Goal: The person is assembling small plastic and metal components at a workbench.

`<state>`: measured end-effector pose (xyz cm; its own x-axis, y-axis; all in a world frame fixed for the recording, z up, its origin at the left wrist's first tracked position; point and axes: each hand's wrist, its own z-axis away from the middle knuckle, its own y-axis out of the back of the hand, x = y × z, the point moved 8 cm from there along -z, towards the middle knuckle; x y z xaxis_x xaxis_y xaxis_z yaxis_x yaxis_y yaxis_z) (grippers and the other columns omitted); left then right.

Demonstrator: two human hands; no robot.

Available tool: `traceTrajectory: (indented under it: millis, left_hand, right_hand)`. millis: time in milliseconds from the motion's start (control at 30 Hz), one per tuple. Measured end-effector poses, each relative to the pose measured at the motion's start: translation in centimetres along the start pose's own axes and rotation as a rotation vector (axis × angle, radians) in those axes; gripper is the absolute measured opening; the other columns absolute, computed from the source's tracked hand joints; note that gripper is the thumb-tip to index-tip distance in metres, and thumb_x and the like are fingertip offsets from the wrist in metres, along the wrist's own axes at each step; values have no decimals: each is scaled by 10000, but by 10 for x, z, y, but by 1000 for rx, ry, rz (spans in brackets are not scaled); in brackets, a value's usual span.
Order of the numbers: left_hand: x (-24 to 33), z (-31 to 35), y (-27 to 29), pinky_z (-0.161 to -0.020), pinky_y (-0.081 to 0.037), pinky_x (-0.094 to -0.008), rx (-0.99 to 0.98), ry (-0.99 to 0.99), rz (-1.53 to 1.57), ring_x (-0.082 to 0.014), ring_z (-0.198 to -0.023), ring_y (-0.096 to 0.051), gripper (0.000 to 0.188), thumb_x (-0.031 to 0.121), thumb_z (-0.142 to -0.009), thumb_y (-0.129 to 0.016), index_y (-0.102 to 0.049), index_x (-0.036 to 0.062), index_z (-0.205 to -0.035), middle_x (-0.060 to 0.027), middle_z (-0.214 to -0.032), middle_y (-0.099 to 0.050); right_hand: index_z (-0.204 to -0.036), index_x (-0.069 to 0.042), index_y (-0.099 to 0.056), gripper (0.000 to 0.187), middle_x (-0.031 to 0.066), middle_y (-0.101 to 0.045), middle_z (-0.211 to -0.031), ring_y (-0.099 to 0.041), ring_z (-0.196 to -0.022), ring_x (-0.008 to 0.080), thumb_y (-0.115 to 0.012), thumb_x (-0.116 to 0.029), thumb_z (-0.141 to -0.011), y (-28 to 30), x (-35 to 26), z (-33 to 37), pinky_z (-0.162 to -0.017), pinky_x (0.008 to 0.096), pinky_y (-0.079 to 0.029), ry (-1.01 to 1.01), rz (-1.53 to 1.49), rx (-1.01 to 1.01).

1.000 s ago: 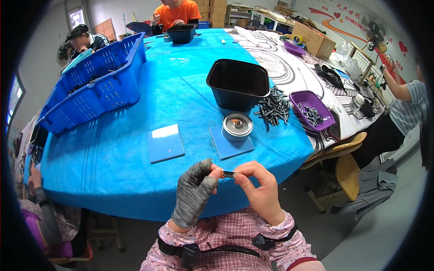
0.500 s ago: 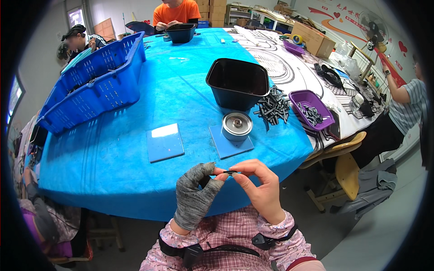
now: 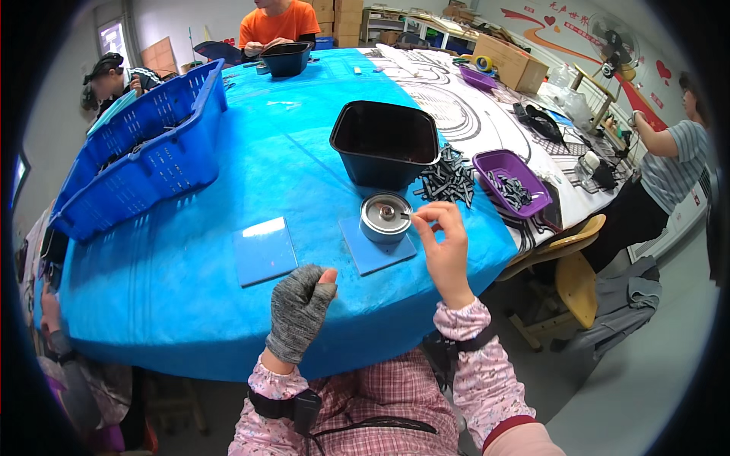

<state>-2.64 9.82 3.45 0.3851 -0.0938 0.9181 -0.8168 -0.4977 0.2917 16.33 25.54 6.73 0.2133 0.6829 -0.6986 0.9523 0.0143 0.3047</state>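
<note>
My right hand point(image 3: 443, 242) pinches a small black piece point(image 3: 407, 216) between thumb and forefinger, at the right rim of a round metal tin point(image 3: 386, 230). The tin has a dished silver top with a small knob in its middle and stands on a blue square tile point(image 3: 370, 260). In a grey fingerless glove, my left hand point(image 3: 300, 311) is closed above the table's near edge, its thumb on top; what lies inside the curled fingers is hidden. Beyond the tin stands a deep black bin point(image 3: 384, 163), beside a pile of small black-and-grey strips point(image 3: 449, 178).
A second blue tile point(image 3: 264, 254) lies left of the tin. At the right, a purple basket point(image 3: 536, 205) holds several small strips. A large blue crate point(image 3: 144, 171) stands at the left. Other people sit or stand around the table; a wooden chair point(image 3: 576, 292) is at the right.
My hands have come apart. The right one has moved forward to the tin with the small black piece, while the left has drawn back leftward and curled closed. The view has shifted slightly.
</note>
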Motion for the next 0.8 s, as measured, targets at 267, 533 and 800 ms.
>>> traceTrajectory:
  millis: [267, 533, 800]
  left_hand:
    - [-11, 4, -1, -475, -362, -325, -99, 42, 42, -188, -481, -428, 343, 219, -910, -634, -553, 24, -639, -90, -563, -479]
    - [-10, 1, 1, -481, -349, -311, -129, -18, 5, -163, -492, -420, 324, 208, -917, -612, -555, 27, -654, -57, -560, -461]
    - [-9, 0, 1, -455, -345, -335, -121, -21, -10, -208, -461, -414, 346, 206, -897, -638, -534, 33, -616, -92, -550, -449]
  right_hand:
    - [-839, -29, -646, 108, 82, -578, -952, -552, -924, 230, -706, -118, -827, -24, 15, -8, -792, 330, -448, 72, 60, -22]
    - [-836, -23, -649, 105, 82, -580, -940, -556, -918, 237, -714, -104, -816, -28, 17, -11, -825, 335, -438, 46, 82, -37]
    - [-832, -16, -653, 108, 78, -585, -927, -566, -888, 219, -719, -100, -812, -27, 16, -10, -784, 319, -456, 30, 70, -36]
